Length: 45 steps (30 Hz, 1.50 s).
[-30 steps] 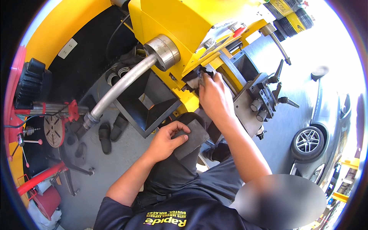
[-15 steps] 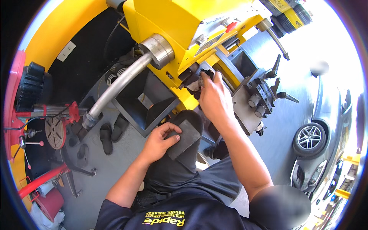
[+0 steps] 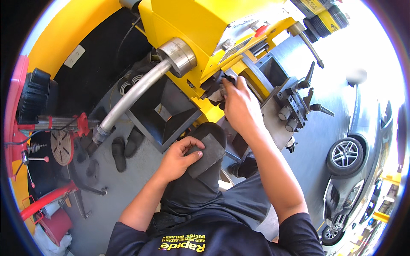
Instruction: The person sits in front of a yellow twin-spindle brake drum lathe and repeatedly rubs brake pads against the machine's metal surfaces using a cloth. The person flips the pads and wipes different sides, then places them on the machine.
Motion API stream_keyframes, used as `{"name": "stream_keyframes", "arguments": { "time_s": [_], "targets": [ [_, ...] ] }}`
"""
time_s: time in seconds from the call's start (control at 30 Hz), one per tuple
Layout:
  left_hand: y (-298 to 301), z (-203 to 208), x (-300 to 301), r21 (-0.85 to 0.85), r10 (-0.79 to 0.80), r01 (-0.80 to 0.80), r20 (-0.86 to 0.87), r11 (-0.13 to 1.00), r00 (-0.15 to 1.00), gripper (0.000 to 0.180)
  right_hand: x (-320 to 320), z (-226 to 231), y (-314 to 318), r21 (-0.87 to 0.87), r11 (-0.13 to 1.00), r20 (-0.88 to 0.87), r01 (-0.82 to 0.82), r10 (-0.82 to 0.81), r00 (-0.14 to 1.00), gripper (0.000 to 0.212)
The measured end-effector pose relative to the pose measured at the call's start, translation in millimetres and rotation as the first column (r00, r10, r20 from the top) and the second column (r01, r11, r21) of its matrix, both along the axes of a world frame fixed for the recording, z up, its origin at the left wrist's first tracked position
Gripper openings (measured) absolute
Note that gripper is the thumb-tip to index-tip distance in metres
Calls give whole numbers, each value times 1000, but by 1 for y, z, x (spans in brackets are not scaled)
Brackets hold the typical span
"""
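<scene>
My left hand point(image 3: 178, 159) pinches a flat, dark grey rectangular sheet point(image 3: 207, 157) between thumb and fingers. The sheet, which looks like sandpaper, lies over my knee. Higher up and to the right, my right hand point(image 3: 241, 104) is closed on a crumpled cloth point(image 3: 218, 94), dark with a pale part. It presses the cloth at the dark shaft end of a yellow machine point(image 3: 183, 25), which looks like a brake lathe. My fingers and the cloth partly hide that shaft.
A black open chute point(image 3: 143, 119) and a steel handle bar point(image 3: 132, 96) stand left of the shaft. Right of my hand is a tool carriage point(image 3: 289, 106) with black levers. A red drill press point(image 3: 62, 147), slippers point(image 3: 118, 153) and a grey car point(image 3: 361, 170) lie farther out.
My right hand has shifted very slightly at the shaft with the cloth. My left hand and the sheet stay on the knee, and the whole view has moved a little.
</scene>
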<state>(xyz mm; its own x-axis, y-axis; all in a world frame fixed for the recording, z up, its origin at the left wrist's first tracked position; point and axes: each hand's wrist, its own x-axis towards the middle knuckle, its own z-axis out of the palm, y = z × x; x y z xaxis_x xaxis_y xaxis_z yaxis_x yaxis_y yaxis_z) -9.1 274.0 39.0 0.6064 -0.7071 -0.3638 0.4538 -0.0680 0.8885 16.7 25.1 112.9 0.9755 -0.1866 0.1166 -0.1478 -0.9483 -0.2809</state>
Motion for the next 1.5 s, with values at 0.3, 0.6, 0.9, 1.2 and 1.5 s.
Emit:
{"name": "stream_keyframes", "arguments": {
  "time_s": [0.3, 0.6, 0.9, 1.2, 1.5],
  "targets": [
    [-8, 8, 1, -9, -29, 29, -2, 1000, 1000, 21, 35, -15, 15, -67, 997, 0, 49, -49, 999, 22],
    [-8, -6, 0, -17, -35, 34, -18, 999, 999, 21, 7, -10, 6, -6, 997, -59, 75, -75, 995, 35],
    [-55, -15, -5, -2, -220, 221, 33, 975, 975, 24, 31, -18, -1, 56, 998, 40, 8, -10, 999, 47],
    [-139, -58, -6, 190, -692, 668, 271, 720, 669, 33, 5, 18, -6, 63, 997, -186, 51, -39, 982, 45],
    [-231, -65, -40, 442, -796, 826, 605, 350, 13, 71, 35, -15, 7, -66, 997, -3, 28, -29, 1000, 46]
  ]
}}
